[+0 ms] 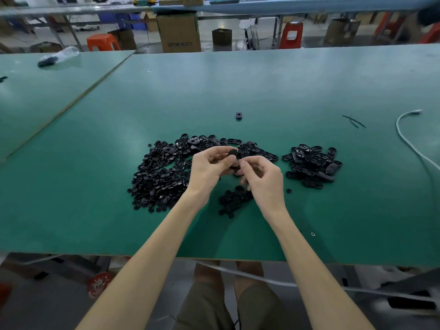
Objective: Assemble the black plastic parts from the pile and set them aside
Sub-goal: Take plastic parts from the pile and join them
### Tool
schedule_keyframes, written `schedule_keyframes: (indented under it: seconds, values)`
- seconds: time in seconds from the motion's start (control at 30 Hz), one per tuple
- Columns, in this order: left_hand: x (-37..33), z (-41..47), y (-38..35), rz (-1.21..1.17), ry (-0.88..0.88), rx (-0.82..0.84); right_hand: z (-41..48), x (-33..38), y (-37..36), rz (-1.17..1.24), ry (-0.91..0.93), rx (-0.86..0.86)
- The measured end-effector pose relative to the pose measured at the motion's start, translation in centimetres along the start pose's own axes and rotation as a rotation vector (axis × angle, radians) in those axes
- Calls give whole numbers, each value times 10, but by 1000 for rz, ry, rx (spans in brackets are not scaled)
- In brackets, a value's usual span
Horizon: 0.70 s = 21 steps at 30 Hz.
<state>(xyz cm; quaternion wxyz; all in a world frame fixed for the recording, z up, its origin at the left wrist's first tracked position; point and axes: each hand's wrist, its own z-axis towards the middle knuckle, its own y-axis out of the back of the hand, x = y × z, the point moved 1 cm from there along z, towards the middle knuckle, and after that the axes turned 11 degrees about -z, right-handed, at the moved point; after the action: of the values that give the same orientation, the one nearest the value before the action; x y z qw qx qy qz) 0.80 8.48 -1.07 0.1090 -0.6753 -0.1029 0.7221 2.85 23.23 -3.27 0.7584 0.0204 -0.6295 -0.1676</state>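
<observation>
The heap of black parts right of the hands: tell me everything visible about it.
The heap is a loose mound of flat, oval black pieces, glossy like moulded plastic. Many show cut-out openings and a few show a smooth side. They lie overlapping at all angles. The heap rests on the green table, set apart from the larger pile. The right hand is the nearer hand but does not touch it.

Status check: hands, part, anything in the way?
Left hand grips black oval part; right hand pinches small black piece beside it. Loose pile left, separate heap right. Nothing in the way.
</observation>
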Motion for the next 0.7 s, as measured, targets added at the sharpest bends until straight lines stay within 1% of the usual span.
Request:
schedule_keyframes:
  seconds: [0.1, 0.23, 0.43, 0.7]
  values:
    - [2, 0, 1, 122, -23, 22, 1, 0, 2, 47, -30, -54]
    - [4, -2, 3, 175, 6, 52, 1, -1, 2, -9, 2, -30]
    - [2, -3, 8, 156, 27, 124, 1, -3, 3, -34, 0, -47]
    - [3, -3, 5, 187, 40, 106, 0, -1, 3, -53, -7, -29]
